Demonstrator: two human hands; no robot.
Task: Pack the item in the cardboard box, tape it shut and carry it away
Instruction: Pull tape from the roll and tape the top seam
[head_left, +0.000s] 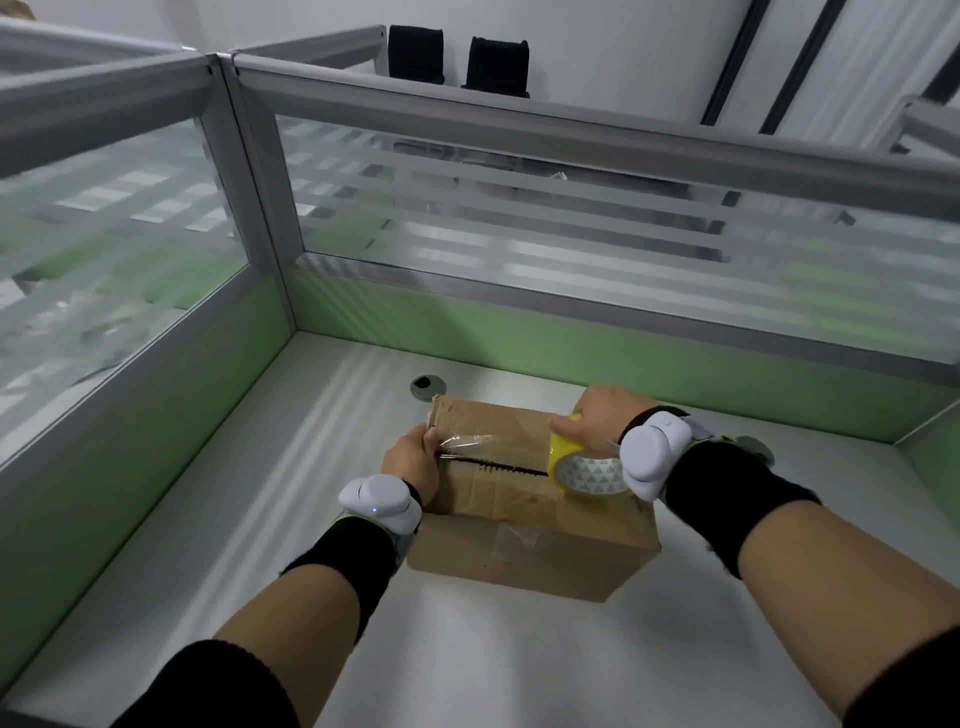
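From my station, the cardboard box (524, 525) sat in the lower middle of the frame on the pale desk (467, 654), its top flaps folded down. I could not see the item, so I judged the packing step done and the item to be inside. The taping was only partly done. A strip of clear tape (470, 440) stretched across the top from the left edge toward the right. The dark seam (498, 466) between the flaps showed open just below the strip, so I judged the tape had not yet been pressed down over it. Sealing, cutting the tape and carrying the box away were all left to do.

The left hand (415, 462) was at the box's left edge, fingers curled over that edge and thumb bearing on the free end of the strip to pin it. The right hand (597, 421) was over the box's right end, fingers wrapped round the yellow tape roll (584, 467), which stood on edge on the box top. Both forearms reached in from the bottom of the frame, each wrist wearing a white tracker. A round cable hole (427, 387) lay just above the box.
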